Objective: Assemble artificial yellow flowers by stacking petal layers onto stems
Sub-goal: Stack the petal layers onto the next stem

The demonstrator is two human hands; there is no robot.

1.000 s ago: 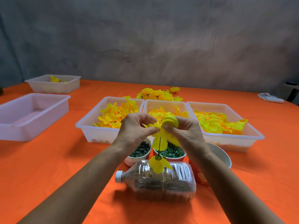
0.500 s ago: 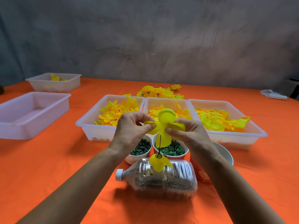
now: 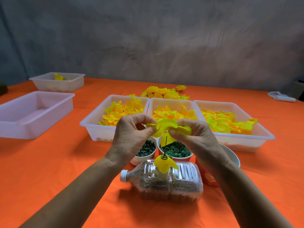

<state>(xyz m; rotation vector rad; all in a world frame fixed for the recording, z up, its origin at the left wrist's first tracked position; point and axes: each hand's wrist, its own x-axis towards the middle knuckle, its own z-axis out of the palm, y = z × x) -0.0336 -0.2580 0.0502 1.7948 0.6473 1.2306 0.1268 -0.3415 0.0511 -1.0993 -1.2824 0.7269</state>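
Observation:
A yellow petal layer [image 3: 166,127] is held between both hands above the table's middle. My left hand [image 3: 131,137] pinches its left edge and my right hand [image 3: 194,137] pinches its right side. Its small centre hole sits just above the tip of a thin dark stem [image 3: 165,148]. The stem stands upright from a clear plastic bottle [image 3: 166,181] lying on its side. A smaller yellow petal layer [image 3: 164,164] with a green ring sits low on the stem, on the bottle.
Three white trays of yellow petals [image 3: 92,127] [image 3: 171,102] [image 3: 266,135] stand behind my hands. Two cups hold green parts [image 3: 146,148] [image 3: 176,149]. Finished flowers [image 3: 164,93] lie further back. Two white trays [image 3: 24,129] [image 3: 74,83] stand on the left. A white bowl [image 3: 233,157] and red cup [image 3: 209,178] sit right.
The petal layer has been turned and spread between my fingers, so its centre hole now faces the stem tip. Both hands stayed close together above the bottle.

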